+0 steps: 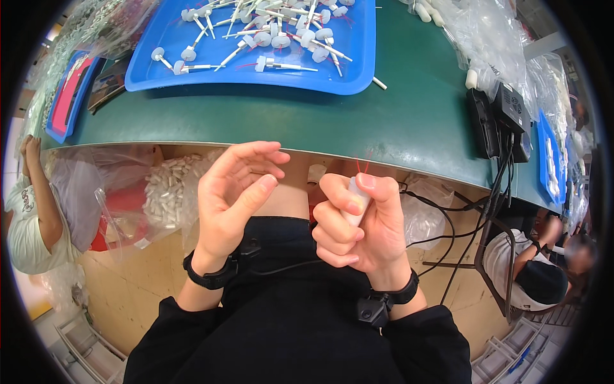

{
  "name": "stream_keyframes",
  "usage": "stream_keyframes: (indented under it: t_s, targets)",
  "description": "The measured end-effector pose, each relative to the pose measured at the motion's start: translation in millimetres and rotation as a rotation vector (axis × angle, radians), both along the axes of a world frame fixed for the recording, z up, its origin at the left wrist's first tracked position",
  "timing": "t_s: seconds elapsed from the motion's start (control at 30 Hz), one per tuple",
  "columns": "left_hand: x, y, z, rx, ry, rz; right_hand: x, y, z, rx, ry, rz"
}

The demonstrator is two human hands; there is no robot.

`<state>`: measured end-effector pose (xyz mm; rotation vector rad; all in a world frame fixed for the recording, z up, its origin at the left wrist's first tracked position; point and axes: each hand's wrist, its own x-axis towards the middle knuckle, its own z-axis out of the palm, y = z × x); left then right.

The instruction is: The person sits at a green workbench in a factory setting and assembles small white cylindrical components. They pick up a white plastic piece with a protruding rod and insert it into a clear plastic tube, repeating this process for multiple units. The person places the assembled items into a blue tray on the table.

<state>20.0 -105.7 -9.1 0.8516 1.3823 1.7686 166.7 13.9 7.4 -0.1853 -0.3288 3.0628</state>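
Note:
My right hand (355,221) is closed around a small white plastic tube (357,200), with a thin red thread (363,165) sticking up from its top. My left hand (233,192) is beside it, fingers spread and curled, holding nothing that I can see. Both hands hover over my lap, just below the near edge of the green table (396,121). A blue tray (332,70) on the table holds several white parts with thin stems (281,35).
A clear bag of white tubes (169,192) hangs under the table at left. Black boxes with cables (502,118) sit at the right edge, with plastic bags (492,32) behind. Other people sit at far left (29,217) and lower right (534,269).

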Motion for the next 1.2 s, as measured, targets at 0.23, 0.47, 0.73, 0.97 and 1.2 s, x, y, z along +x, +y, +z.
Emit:
stream_keyframes:
  t_s: [0.23, 0.47, 0.73, 0.97, 1.2]
  targets:
    - [2.5, 1.3, -0.6, -0.009, -0.002, -0.039, -4.2, 2.0, -10.5, 0.029, 0.236, 0.019]
    - [5.9, 1.4, 0.4, -0.063, 0.047, -0.069, -4.6, -0.4, -17.5, -0.112, 0.305, -0.002]
    - [20.2, 10.3, 28.0, 0.074, 0.041, -0.16, -7.9, -4.0, -1.0, 0.159, 0.068, -0.067]
    - [33.5, 11.9, 29.9, 0.051, 0.522, -0.066, -5.2, -7.1, -8.5, 0.346, 0.021, -0.164]
    - [47.6, 13.7, 35.4, -0.053, 0.725, 0.066, -1.3, -15.8, 7.7, 0.618, -0.259, -0.176]
